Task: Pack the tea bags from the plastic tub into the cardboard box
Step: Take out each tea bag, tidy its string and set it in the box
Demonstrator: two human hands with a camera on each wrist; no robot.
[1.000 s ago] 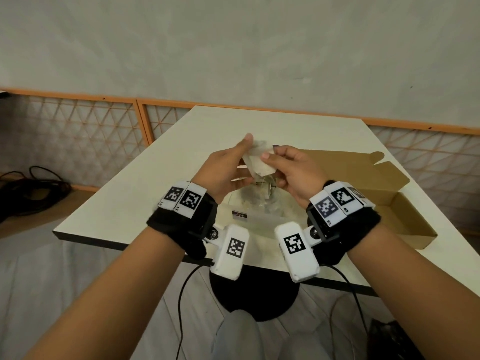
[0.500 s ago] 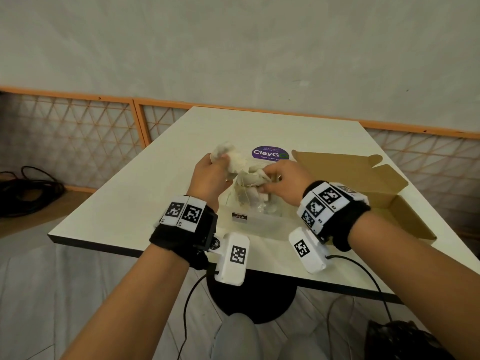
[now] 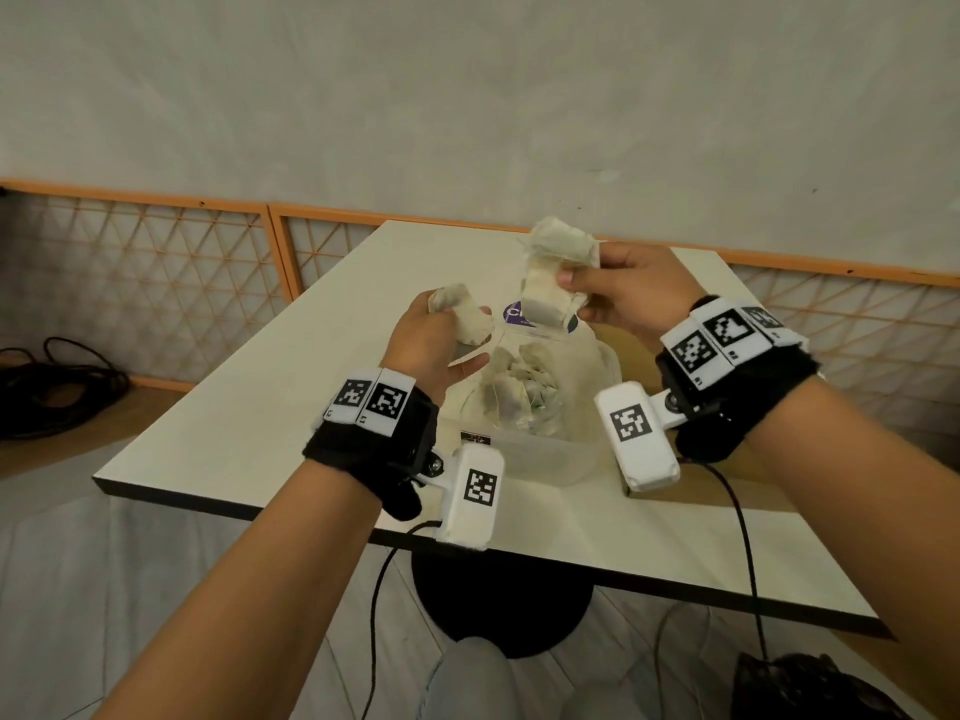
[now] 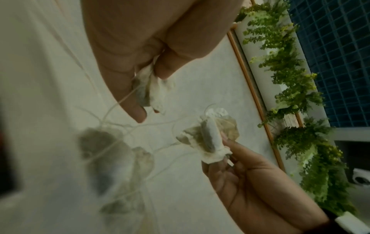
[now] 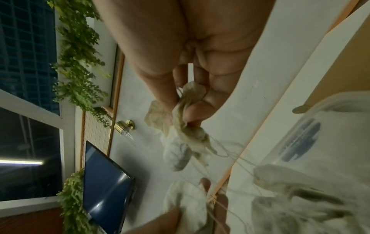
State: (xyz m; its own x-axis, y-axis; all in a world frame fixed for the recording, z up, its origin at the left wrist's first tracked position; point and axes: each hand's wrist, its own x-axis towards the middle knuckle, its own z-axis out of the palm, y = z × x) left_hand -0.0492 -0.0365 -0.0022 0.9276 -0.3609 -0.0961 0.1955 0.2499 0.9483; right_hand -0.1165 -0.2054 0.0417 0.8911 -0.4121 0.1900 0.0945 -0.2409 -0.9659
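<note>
On the left, the person's left hand is raised over the pale square table, fingers and thumb curled tight round a small crumpled clump of off-white tea bags. Thin white strings trail from that clump down toward the middle and look crossed with others.

In the middle, just below both hands, sits the clear plastic tub near the table's front edge, with more limp tea bags lying inside. Behind it lies a round purple-labelled lid.

To the right and higher, the right hand pinches a bigger bunch of tea bags between thumb and fingertips; part of the bunch hangs loose beneath.

The brown cardboard box is mostly hidden behind the right wrist, just beside the tub on its right.

The risk, I'd say, is those strings: if the two clumps are tangled, carrying either to the box could drag others out onto the table, or tear the thin paper. The loosely hanging bags may also slip from that pinch.
</note>
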